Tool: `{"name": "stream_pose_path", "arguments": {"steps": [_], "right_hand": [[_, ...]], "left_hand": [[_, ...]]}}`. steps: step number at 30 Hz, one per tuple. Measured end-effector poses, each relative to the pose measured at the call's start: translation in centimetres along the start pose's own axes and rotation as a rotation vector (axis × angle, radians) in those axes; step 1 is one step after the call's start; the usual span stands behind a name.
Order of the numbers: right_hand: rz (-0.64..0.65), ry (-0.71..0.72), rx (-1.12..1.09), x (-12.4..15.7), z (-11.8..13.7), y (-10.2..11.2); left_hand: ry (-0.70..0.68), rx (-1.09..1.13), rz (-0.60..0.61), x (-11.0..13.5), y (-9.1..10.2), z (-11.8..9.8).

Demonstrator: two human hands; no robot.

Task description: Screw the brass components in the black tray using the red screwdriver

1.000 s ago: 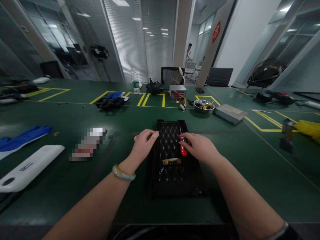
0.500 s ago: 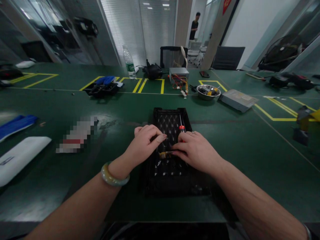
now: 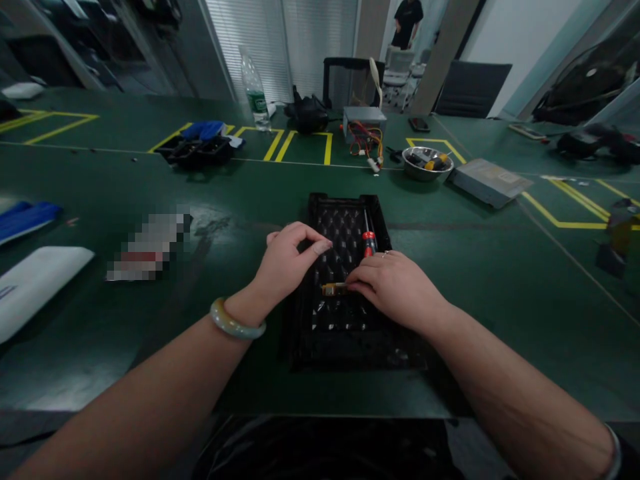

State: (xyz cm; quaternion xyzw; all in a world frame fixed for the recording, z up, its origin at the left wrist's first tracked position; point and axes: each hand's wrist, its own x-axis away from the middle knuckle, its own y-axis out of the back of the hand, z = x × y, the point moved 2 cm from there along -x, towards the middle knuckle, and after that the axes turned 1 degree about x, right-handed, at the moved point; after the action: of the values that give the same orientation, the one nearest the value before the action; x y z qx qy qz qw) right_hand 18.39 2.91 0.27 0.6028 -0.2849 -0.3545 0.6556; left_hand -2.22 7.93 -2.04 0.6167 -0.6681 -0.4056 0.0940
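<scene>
A black tray [image 3: 320, 347] with a dimpled floor lies in front of me on the green table. Over its left side is my left hand [image 3: 295, 257], thumb and forefinger pinched together; anything between them is too small to make out. My right hand [image 3: 395, 287] reaches in from the right, its fingertips closed on a small flat piece with a yellow-gold end [image 3: 334, 289], held low over the tray floor. Beyond the right knuckles, a screwdriver [image 3: 369, 243] with a red and dark handle rests along the tray's right side, its handle partly hidden by the hand.
Further back are a metal bowl [image 3: 427, 175] of small parts, a grey metal panel [image 3: 493, 181], a power supply [image 3: 365, 120] with coloured wires and a water bottle [image 3: 257, 103]. At left lie a white object [image 3: 43, 287] and blue cloth [image 3: 30, 220]. A person [image 3: 407, 23] stands far behind.
My view has tipped downward, so the table and tray sit higher in the picture. Both hands stay over the tray, the yellow-ended piece still in my right fingers.
</scene>
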Motion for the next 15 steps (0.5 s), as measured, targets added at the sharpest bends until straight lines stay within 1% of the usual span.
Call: {"name": "stream_pose_path", "arguments": {"steps": [3, 7, 15], "right_hand": [[0.017, -0.002, -0.005, -0.1, 0.1, 0.0], [0.025, -0.015, -0.007, -0.2, 0.0, -0.2], [0.017, -0.015, 0.011, -0.5, 0.2, -0.7]], "left_hand": [[0.047, 0.060, -0.052, -0.2, -0.2, 0.7], [0.094, 0.102, -0.060, -0.2, -0.4, 1.3], [0.143, 0.127, -0.042, -0.2, -0.4, 0.9]]}}
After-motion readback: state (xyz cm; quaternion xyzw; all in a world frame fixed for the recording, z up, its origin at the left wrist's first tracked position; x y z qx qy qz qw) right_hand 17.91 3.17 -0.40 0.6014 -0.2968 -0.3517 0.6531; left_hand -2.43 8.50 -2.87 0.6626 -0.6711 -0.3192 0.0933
